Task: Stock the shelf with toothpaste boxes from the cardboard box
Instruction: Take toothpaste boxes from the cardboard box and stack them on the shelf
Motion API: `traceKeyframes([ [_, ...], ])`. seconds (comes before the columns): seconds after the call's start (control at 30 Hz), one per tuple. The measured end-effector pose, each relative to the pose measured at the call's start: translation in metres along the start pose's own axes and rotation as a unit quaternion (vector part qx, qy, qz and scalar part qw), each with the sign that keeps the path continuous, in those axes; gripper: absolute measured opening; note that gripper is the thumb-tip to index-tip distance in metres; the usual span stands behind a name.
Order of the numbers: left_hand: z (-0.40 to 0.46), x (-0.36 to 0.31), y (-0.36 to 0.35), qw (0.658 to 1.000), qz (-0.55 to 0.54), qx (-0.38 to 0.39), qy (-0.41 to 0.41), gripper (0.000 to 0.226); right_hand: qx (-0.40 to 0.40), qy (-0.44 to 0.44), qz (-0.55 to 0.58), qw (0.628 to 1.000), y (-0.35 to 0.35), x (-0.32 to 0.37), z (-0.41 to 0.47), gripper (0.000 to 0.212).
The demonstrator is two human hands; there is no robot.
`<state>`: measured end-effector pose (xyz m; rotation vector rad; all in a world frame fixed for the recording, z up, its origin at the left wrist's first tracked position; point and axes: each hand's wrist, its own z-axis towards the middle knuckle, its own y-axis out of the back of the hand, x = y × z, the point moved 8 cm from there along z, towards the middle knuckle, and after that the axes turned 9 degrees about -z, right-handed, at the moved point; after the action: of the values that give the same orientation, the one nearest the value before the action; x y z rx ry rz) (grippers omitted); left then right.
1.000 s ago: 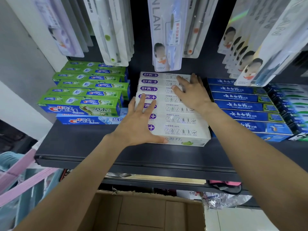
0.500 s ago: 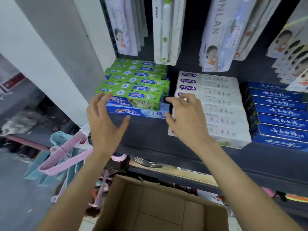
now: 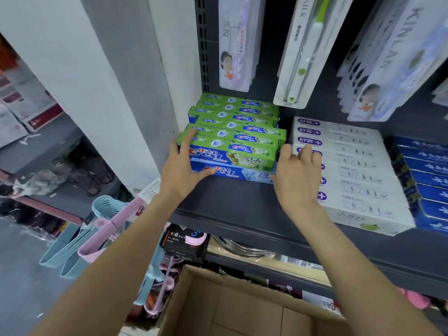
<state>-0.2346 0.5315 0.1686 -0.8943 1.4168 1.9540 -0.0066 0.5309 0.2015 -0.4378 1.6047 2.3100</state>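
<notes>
A stack of green Crest toothpaste boxes (image 3: 242, 141) sits on blue Crest boxes (image 3: 242, 174) at the left end of the dark shelf (image 3: 242, 207). My left hand (image 3: 180, 169) holds the stack's left end, fingers up its side and thumb under the front edge. My right hand (image 3: 294, 175) rests against the stack's right end, fingers loosely bent over the neighbouring white toothpaste boxes (image 3: 351, 166). The cardboard box (image 3: 230, 309) stands open below; the part of its inside that shows holds nothing.
Dark blue toothpaste boxes (image 3: 426, 180) fill the shelf's right end. Packaged toothbrushes (image 3: 303, 49) hang above the shelf. A white wall panel (image 3: 116, 76) borders the shelf on the left. Pink and blue plastic hangers (image 3: 104, 229) hang lower left, beside lower shelves of goods.
Both hands left the white boxes and moved left to the green Crest stack. The left hand now holds its left end, and the right hand has come against its right end.
</notes>
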Motion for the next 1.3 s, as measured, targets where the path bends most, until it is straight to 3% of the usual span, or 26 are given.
traceKeyframes([
  [0.13, 0.0, 0.012, 0.01, 1.0, -0.012, -0.011, -0.001, 0.093, -0.006, -0.017, 0.053, 0.998, 0.007, 0.013, 0.0, 0.064],
  [0.23, 0.004, 0.013, 0.013, 1.0, -0.025, 0.001, -0.008, 0.097, 0.047, -0.039, 0.103, 0.993, 0.011, 0.012, 0.001, 0.059],
  [0.3, 0.004, 0.01, 0.01, 1.0, -0.02, 0.016, -0.016, 0.097, 0.088, -0.034, 0.199, 0.975, 0.005, 0.005, 0.0, 0.055],
  [0.43, 0.002, 0.009, 0.001, 0.999, -0.025, 0.04, -0.007, 0.095, 0.039, -0.059, 0.462, 0.884, 0.016, -0.02, 0.011, 0.07],
  [0.5, 0.005, 0.01, 0.0, 0.998, -0.031, 0.048, -0.001, 0.097, 0.103, -0.069, 0.538, 0.834, 0.001, -0.013, 0.026, 0.073],
  [0.63, 0.009, 0.01, 0.001, 0.999, -0.018, 0.038, 0.001, 0.09, 0.161, -0.063, 0.554, 0.814, -0.016, 0.014, 0.043, 0.073],
  [0.8, 0.016, 0.015, 0.01, 1.0, -0.02, 0.024, 0.0, 0.089, 0.127, -0.104, 0.558, 0.813, -0.015, 0.026, 0.044, 0.065],
  [0.87, 0.018, 0.013, 0.01, 0.999, -0.02, 0.045, -0.004, 0.094, 0.123, -0.1, 0.565, 0.81, -0.013, 0.032, 0.046, 0.062],
  [0.93, 0.02, 0.014, 0.005, 0.99, -0.102, 0.095, 0.0, 0.102, 0.122, -0.111, 0.562, 0.811, -0.015, 0.032, 0.049, 0.063],
  [1.0, 0.02, 0.016, 0.006, 0.967, -0.23, 0.104, 0.04, 0.098, 0.127, -0.116, 0.558, 0.812, -0.019, 0.031, 0.05, 0.066],
  [1.07, 0.026, 0.017, 0.012, 0.946, -0.305, 0.053, 0.093, 0.083, 0.134, -0.105, 0.547, 0.819, -0.022, 0.031, 0.051, 0.066],
  [1.17, 0.049, 0.011, 0.009, 0.932, -0.328, 0.033, 0.151, 0.066, 0.13, -0.088, 0.544, 0.824, -0.024, 0.032, 0.057, 0.069],
  [1.3, 0.078, 0.007, -0.004, 0.923, -0.302, 0.119, 0.206, 0.074, 0.147, -0.086, 0.602, 0.78, -0.03, 0.033, 0.069, 0.076],
])
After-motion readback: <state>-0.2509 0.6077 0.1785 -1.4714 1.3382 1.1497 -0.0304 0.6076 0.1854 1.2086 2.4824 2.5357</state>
